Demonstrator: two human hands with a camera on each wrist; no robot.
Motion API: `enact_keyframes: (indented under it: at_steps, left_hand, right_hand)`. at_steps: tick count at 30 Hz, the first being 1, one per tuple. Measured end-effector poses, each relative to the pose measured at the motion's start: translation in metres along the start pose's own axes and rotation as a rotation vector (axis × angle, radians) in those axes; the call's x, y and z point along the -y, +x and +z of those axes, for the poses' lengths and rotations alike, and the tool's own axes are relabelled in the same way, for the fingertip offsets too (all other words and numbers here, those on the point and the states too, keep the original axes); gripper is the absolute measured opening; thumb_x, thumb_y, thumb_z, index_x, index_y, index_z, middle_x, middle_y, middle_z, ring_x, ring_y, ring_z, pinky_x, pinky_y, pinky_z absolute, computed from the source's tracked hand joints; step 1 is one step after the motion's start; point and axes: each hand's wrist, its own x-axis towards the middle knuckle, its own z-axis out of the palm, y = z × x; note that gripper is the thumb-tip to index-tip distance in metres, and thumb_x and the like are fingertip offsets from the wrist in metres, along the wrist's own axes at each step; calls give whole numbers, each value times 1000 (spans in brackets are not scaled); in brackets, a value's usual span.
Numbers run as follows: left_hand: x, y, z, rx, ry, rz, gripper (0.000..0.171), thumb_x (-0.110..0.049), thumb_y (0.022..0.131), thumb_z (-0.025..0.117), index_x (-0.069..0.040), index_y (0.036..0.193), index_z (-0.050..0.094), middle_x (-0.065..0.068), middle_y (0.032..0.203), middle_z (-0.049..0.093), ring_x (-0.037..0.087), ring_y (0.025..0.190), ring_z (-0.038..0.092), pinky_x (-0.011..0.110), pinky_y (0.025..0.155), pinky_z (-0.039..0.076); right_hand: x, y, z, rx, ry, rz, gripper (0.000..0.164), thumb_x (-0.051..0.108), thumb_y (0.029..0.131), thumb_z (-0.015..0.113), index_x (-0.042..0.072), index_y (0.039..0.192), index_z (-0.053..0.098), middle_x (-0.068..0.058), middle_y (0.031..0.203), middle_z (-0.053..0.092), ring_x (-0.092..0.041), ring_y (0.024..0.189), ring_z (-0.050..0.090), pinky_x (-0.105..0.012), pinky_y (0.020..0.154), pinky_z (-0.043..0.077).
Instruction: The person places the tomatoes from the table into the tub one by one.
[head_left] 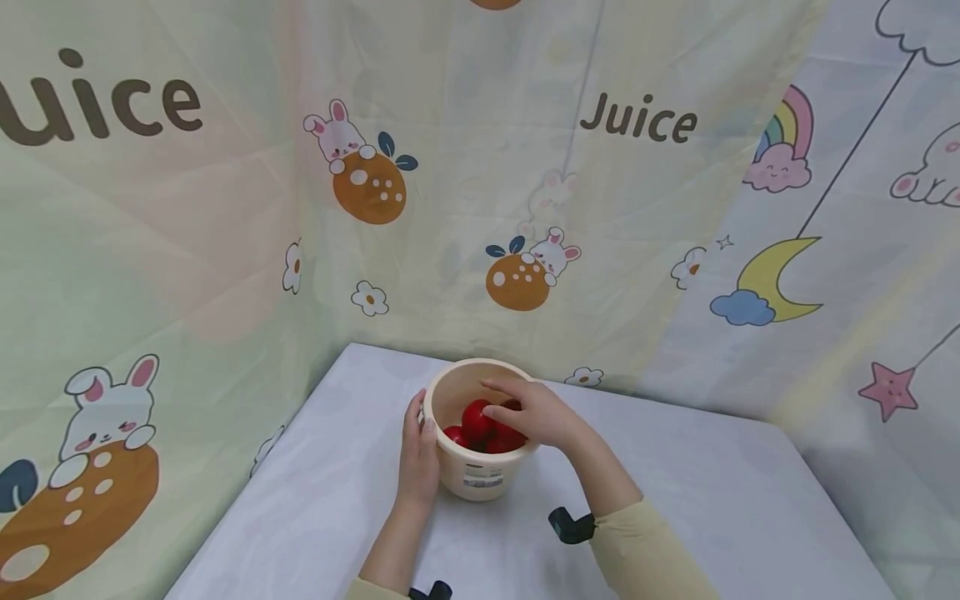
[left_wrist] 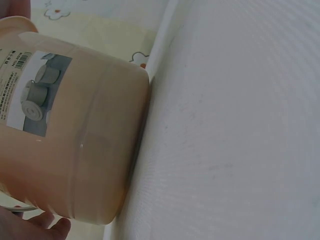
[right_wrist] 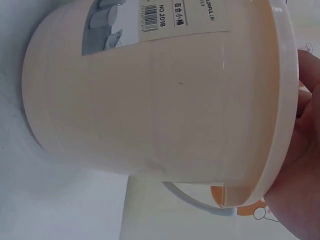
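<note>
A cream plastic bucket (head_left: 482, 471) stands upright on the table, holding several smooth red round things (head_left: 477, 419); their exact kind is unclear. My left hand (head_left: 417, 462) holds the bucket's left side, thumb toward the front and fingers round the wall. In the left wrist view, some left fingers (left_wrist: 47, 227) show beside the bucket, near its thin handle. Over the right rim, my right hand (head_left: 543, 412) reaches into the bucket. Its thumb and forefinger are spread apart, the thumb at a red thing; the other fingers are mostly hidden. In the right wrist view, the rim partly covers this hand (right_wrist: 302, 155).
A white cloth covers the table (head_left: 675, 492), with its back edge just behind the bucket. Printed curtains (head_left: 450, 275) hang around the table's back and sides. The bucket carries a label (left_wrist: 37, 92). A black wrist mount (head_left: 572, 527) sits at the right sleeve.
</note>
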Motion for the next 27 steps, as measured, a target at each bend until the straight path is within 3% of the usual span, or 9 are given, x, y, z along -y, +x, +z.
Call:
enact_keyframes:
  at_steps: [3, 9, 16, 20, 27]
  left_hand:
    - [2, 1, 0, 2, -9, 15, 51, -33, 101, 39, -35, 151, 31, -12, 155, 36, 20, 143, 38, 60, 113, 35]
    - [2, 2, 0, -5, -1, 19, 52, -34, 101, 39, -30, 152, 31, -12, 155, 36, 19, 143, 37, 59, 112, 37]
    - [1, 1, -1, -9, 7, 32, 51, -33, 101, 39, -31, 152, 31, -8, 156, 36, 22, 144, 36, 59, 112, 36]
    - [0, 1, -1, -4, 7, 24, 51, -33, 101, 39, -32, 152, 30, -7, 156, 35, 22, 145, 36, 60, 113, 35]
    - [-1, 0, -1, -11, 3, 26, 49, -38, 101, 39, -36, 150, 32, -9, 155, 37, 21, 144, 37, 58, 114, 34]
  right_hand:
    - [1, -5, -2, -16, -61, -31, 55, 42, 94, 64, 23, 144, 51, -1, 140, 58, -28, 128, 55, -49, 101, 51]
    - [1, -22, -8, -44, -166, 6, 58, 39, 93, 65, 26, 148, 47, 6, 146, 53, -20, 134, 51, -48, 105, 49]
    - [-13, -50, -13, -99, -231, 19, 60, 38, 92, 67, 28, 147, 47, 3, 150, 49, -25, 141, 43, -53, 104, 49]
    - [-24, -68, -14, -137, -273, 58, 63, 42, 91, 68, 28, 148, 46, 3, 154, 45, -30, 148, 33, -61, 108, 41]
    - [-33, -109, -15, -203, -412, 68, 71, 40, 88, 72, 18, 149, 45, -4, 155, 44, -34, 148, 30, -60, 119, 24]
